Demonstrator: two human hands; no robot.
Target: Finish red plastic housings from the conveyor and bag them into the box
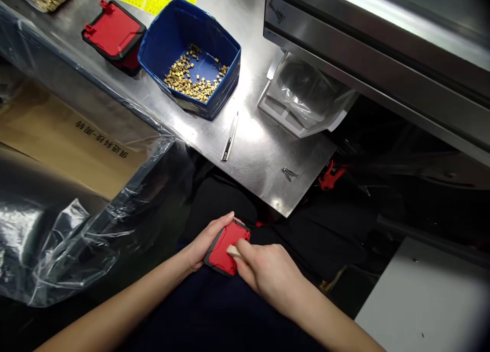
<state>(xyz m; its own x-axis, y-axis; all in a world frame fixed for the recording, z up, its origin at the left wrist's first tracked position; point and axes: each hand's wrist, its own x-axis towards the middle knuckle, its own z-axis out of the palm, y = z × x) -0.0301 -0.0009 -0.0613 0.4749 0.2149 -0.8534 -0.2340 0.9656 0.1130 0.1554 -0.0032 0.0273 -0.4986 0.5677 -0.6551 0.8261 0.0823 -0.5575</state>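
My left hand (206, 239) grips a red plastic cover with a black rim (224, 244) by its left edge, over my lap. My right hand (268, 273) is closed, pinching a small off-white piece (234, 251) whose material I cannot make out. That piece rests against the red face of the cover, or just above it. Beyond my hands, a utility knife (230, 137) lies on the metal table. A pair of similar-looking red and black covers (117, 32) sits stacked at the table's upper left.
A blue bin (191, 50) holds many small brass inserts. A nail clipper (289, 174) lies near the metal table's (264, 173) corner. A white tray with clear plastic (291, 114) stands under the machine (383, 50). To the left is a plastic-lined crate (69, 132) with cardboard.
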